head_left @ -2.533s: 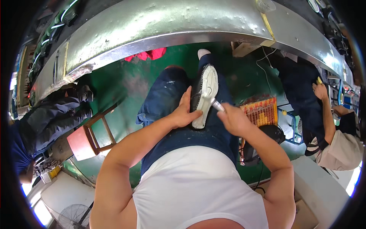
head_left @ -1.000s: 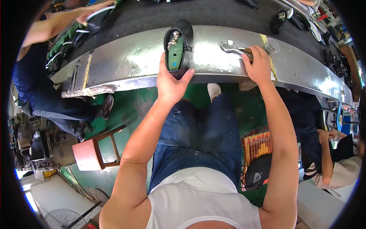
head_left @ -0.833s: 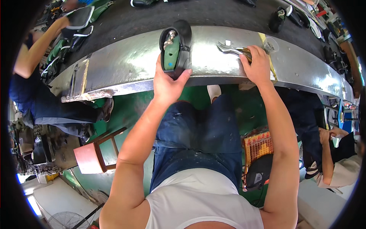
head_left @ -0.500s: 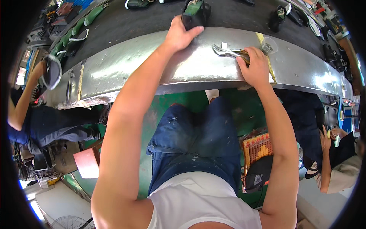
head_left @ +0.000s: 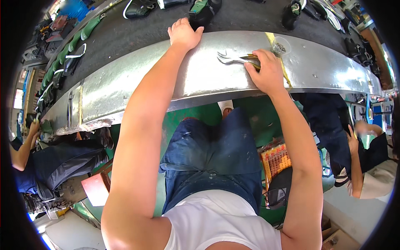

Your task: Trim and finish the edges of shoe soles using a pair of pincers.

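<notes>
My left hand (head_left: 185,34) lies at the front edge of a dark conveyor belt, fingers stretched out and apart. Close by its thumb, a black shoe on a green last (head_left: 204,12) stands on the belt; the hand does not grip it. My right hand (head_left: 267,71) rests on the metal ledge (head_left: 200,75), closed around the handles of lasting pincers (head_left: 233,58). Their bright metal jaws point left and brass-coloured handles run under my fingers. Just right of that hand sits a clear cup (head_left: 280,45) holding small dark bits.
Several black shoes ride the belt, among them a white-edged one (head_left: 139,8) and one at right (head_left: 291,16). Green lasts (head_left: 89,28) line the far left. Co-workers sit on both sides, a leg (head_left: 68,160) at left and a forearm (head_left: 355,166) at right.
My left hand has let go of the black shoe, and its fingers have spread. The right hand keeps the pincers. The whole view has shifted slightly.
</notes>
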A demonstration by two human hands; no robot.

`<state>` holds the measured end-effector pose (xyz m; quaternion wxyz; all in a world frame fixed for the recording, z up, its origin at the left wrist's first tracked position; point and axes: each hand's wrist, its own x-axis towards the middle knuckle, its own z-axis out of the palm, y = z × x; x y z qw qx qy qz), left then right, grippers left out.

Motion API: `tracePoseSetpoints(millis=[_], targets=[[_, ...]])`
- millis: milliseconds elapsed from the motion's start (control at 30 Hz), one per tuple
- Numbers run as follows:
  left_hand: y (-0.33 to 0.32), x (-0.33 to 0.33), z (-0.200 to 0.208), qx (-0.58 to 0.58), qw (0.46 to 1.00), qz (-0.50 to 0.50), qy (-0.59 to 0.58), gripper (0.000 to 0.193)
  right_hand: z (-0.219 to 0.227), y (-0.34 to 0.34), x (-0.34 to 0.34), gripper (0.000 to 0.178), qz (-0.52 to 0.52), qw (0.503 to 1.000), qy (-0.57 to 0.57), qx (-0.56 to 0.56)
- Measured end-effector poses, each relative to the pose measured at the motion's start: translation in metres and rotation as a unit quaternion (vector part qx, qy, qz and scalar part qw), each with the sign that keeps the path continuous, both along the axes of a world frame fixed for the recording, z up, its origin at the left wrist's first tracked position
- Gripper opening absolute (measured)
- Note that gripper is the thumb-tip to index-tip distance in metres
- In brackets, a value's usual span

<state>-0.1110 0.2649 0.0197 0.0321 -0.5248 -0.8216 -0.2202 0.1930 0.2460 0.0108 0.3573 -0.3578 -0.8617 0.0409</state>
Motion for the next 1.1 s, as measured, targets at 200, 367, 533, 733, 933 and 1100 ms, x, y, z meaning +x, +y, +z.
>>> tracePoseSetpoints(millis=[200, 367, 533, 733, 933, 1100], targets=[[-0.053, -0.009, -0.013, 0.068, 0.985, -0.156, 0.018, 0.062, -0.001, 0.001, 0.001, 0.038, -0.006, 1.000, -0.004, 0.006], [-0.100, -0.044, -0.009, 0.029, 0.985, -0.163, 0.055, 0.058, -0.002, 0.002, 0.001, 0.037, -0.003, 1.000, -0.004, 0.007], [-0.140, -0.101, -0.009, -0.062, 0.987, -0.013, 0.145, 0.059, -0.001, 0.006, 0.000, 0.037, 0.000, 1.000, -0.005, 0.021], [-0.146, -0.103, -0.008, -0.048, 0.994, 0.031, 0.095, 0.060, -0.002, 0.006, -0.001, 0.039, 0.001, 1.000, -0.007, 0.019], [-0.147, -0.100, -0.011, -0.030, 0.995, 0.030, 0.087, 0.058, -0.005, 0.009, 0.002, 0.039, -0.006, 1.000, -0.014, 0.018], [-0.146, -0.102, -0.010, -0.027, 0.996, 0.031, 0.083, 0.056, -0.004, 0.009, 0.001, 0.039, -0.006, 0.999, -0.018, 0.026]])
